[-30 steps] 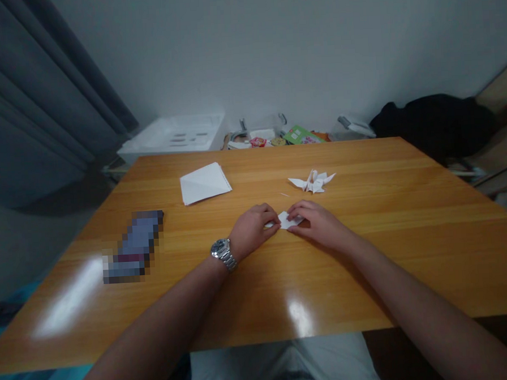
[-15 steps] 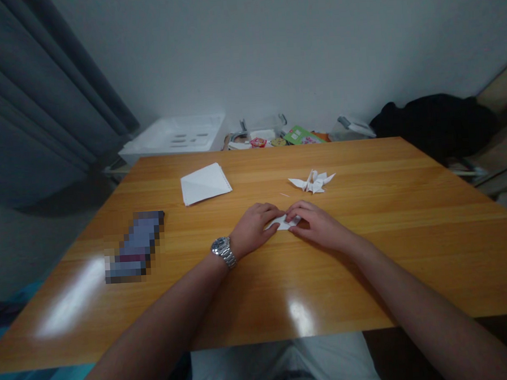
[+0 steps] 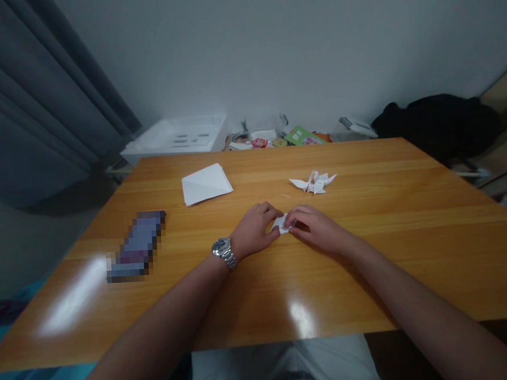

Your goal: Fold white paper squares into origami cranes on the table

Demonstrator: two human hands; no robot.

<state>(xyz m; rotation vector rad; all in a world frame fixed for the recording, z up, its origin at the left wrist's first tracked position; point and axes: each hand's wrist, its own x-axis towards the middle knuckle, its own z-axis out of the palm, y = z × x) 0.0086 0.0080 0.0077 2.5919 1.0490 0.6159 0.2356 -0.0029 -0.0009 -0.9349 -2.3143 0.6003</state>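
A small folded white paper (image 3: 282, 223) lies on the wooden table (image 3: 408, 216), near its middle. My left hand (image 3: 254, 231), with a metal watch (image 3: 224, 253) on its wrist, pinches the paper's left side. My right hand (image 3: 317, 227) pinches it from the right, fingertips almost touching the left hand's. Most of the paper is hidden under my fingers. Farther back stands a finished white paper crane (image 3: 314, 182).
A flat white sheet (image 3: 205, 183) lies at the back left of the table. A blurred dark oblong object (image 3: 136, 246) rests on the left. Behind the table are a white box (image 3: 177, 135), small clutter (image 3: 276, 139) and a black bundle (image 3: 437, 122).
My two hands have drawn closer together over the small paper, so less of it shows than a second ago. Nothing else on the table has moved.
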